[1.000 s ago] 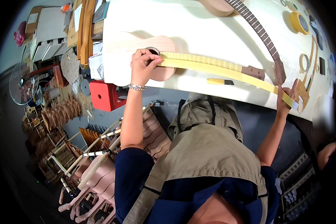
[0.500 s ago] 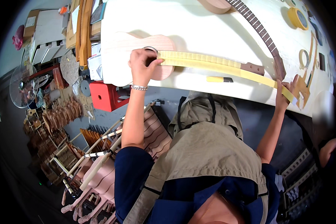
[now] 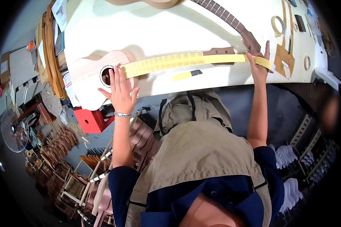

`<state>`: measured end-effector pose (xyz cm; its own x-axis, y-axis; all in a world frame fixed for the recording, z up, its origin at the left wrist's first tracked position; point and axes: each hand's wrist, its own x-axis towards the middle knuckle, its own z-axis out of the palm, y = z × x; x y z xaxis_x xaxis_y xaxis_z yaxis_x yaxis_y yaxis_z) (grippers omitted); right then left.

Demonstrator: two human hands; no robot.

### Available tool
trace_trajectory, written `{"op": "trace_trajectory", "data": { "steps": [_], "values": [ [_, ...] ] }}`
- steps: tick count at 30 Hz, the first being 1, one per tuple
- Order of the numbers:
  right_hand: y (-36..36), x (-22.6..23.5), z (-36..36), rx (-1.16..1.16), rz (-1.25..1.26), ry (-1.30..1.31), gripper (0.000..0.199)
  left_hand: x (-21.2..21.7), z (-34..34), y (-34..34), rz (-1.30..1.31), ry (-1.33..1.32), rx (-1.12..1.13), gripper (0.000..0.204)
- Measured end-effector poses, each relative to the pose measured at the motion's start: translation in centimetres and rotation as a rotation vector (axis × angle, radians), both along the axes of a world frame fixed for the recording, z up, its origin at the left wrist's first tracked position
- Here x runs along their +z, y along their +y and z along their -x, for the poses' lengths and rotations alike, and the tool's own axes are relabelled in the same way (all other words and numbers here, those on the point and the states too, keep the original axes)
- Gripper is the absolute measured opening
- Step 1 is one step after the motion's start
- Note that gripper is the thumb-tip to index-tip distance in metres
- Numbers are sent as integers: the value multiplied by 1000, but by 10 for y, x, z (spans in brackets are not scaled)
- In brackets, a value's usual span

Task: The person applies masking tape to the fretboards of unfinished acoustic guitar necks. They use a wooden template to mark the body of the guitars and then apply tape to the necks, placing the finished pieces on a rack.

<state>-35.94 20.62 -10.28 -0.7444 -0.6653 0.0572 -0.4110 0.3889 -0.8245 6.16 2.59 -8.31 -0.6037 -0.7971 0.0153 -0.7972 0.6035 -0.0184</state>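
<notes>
A pale wooden ukulele-like instrument body [image 3: 89,64] lies on the white table, its neck pointing right. Rows of yellow masking tape cover the fretboard, and the dark headstock [image 3: 218,50] shows beyond them. My left hand [image 3: 120,92] is open, fingers stretched, with its fingertips at the tape's end beside the sound hole [image 3: 107,75]. From there a long strip of yellow masking tape [image 3: 223,58] runs along the fretboard's near edge and past the headstock. My right hand [image 3: 259,71] grips the strip's far end, with one finger pointing up.
A yellow-and-black blade-like tool [image 3: 187,75] lies near the table's front edge. A second dark fretted neck [image 3: 225,16] lies behind. Tape rolls [image 3: 278,25] and a flat wooden template [image 3: 284,60] are at right. A red stool [image 3: 91,120] stands left, below the table.
My left hand has gone from a pinch at the tape's end to flat, spread fingers. My right hand still holds the strip, now closer to the neck's line. The whole view has shifted.
</notes>
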Motion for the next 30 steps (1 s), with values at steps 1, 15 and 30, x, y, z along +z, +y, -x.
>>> {"op": "trace_trajectory", "data": {
  "steps": [1,15,30],
  "values": [
    [2,-5,1,3,-9,25,89,1,1,2,22,-64,3,87],
    [-8,-7,-8,-52,-8,32,78,-24,181,93,-305,453,-622,49],
    [-1,-18,-1,-34,63,74,71,8,184,78,-873,1003,285,38]
  ]
}}
